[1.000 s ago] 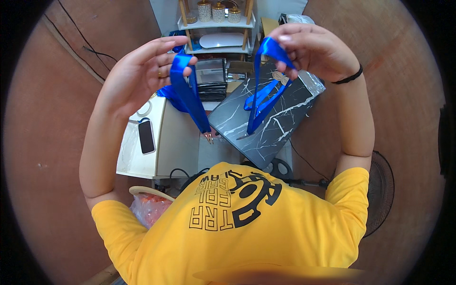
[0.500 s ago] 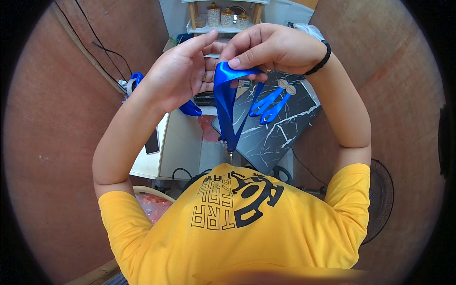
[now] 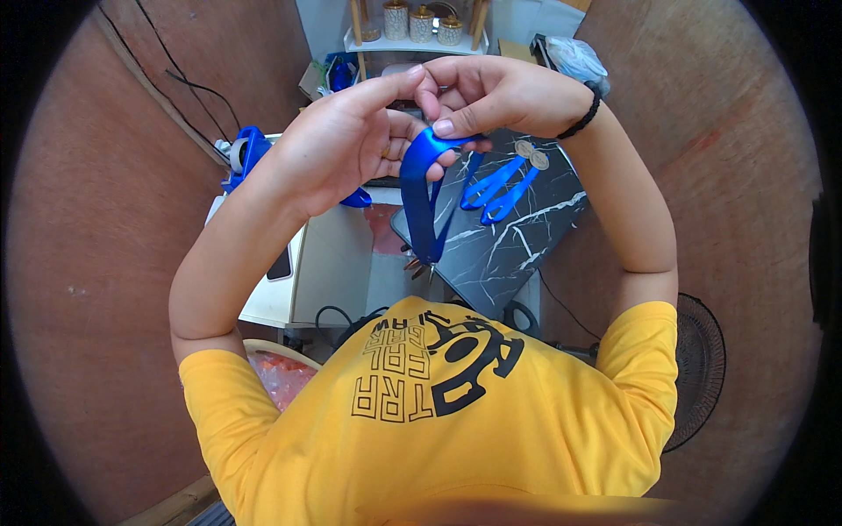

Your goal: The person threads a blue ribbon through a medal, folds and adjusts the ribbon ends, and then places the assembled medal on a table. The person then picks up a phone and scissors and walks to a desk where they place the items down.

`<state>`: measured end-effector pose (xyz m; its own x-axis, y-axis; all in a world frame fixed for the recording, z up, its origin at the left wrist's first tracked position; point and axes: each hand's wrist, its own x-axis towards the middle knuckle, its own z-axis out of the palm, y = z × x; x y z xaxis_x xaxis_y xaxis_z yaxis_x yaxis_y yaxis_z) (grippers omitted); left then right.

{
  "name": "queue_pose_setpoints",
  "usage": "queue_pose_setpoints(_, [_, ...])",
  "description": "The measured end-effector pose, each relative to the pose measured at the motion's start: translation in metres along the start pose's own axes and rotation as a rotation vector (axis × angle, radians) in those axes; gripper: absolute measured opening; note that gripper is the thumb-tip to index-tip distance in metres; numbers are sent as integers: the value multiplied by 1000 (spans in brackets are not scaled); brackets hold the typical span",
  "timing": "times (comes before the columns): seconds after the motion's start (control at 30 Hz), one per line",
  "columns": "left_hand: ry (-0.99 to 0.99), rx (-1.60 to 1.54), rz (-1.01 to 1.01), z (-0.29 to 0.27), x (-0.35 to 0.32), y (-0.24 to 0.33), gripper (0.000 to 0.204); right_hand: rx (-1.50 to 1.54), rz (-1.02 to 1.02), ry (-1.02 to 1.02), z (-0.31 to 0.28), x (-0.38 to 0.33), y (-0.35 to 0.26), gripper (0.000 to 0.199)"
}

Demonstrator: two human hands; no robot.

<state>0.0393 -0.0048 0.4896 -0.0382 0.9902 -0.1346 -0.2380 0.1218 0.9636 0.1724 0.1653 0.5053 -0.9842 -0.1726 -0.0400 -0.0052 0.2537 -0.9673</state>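
A shiny blue ribbon lanyard hangs in a loop between my hands, a small metal clip at its lower end. The thumb and fingers of my right hand pinch its upper fold. My left hand is open beside it, its fingers stretched behind the ribbon and partly hidden by it. Its thumb tip meets a finger of my right hand. Beyond the lanyard, two blue ribbon loops with round tan discs lie on the black marble-patterned tabletop.
A white cabinet with a phone on it stands at the left, a blue tape dispenser behind. Patterned jars sit on the far shelf. At the right is a black fan; wooden walls rise on both sides.
Both hands have come slightly nearer, and the left thumb now meets the right hand's finger. The lanyard's hanging end has risen a little.
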Motion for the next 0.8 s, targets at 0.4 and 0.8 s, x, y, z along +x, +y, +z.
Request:
queue_pose_setpoints(0.4, [184, 55, 6, -8, -2, -18, 52, -466, 399, 521, -125, -44, 301, 26])
queue_pose_setpoints(0.8, [439, 28, -134, -17, 3, -28, 43, -606, 877, 742, -4, -71, 506, 37])
